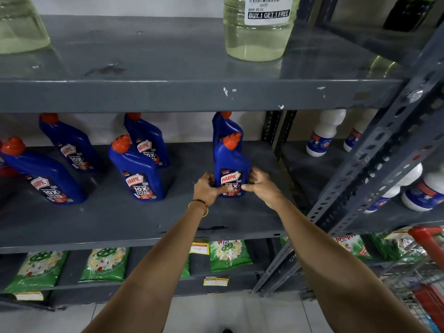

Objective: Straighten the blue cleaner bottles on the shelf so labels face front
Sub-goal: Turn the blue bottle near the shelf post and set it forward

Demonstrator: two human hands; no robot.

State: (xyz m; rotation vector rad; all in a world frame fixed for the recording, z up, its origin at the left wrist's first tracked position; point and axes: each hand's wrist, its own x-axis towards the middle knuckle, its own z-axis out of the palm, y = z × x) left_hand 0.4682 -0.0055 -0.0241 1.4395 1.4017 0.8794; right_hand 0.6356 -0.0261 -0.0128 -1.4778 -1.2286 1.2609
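Both hands are clamped round the lower half of one blue cleaner bottle (231, 164), left hand (208, 189) at its 9 o'clock side and right hand (260, 186) at 3 o'clock, fingers curled behind it and both thumbs laid across the front label so the bottom lines of print are covered; the bottle's glossy moulded plastic, flat-faced with an angled neck and a ribbed orange cap (231, 141), standing upright on the grey metal shelf (144, 227) with the label pretty much facing front; forearms come in straight from 6 o'clock, and there's a thin gold bangle (200, 205) on the left wrist; directly behind the held one, at 12 o'clock, another blue bottle (224, 127) is mostly hidden, only its shoulder and cap showing; off at 9 o'clock a second front bottle (137, 168) and one behind it (147, 140), then two more further left (43, 174) (69, 143), all looking tilted, can't tell how much is the wide lens; shelf paint is scuffed and chipped along the edge; upper shelf has a clear jug (257, 32) of yellowish liquid, top cut off; white bottles (324, 133) at 2 o'clock sit behind a perforated steel upright (374, 150); green soft packets (228, 254) below, partly hidden by my arms.
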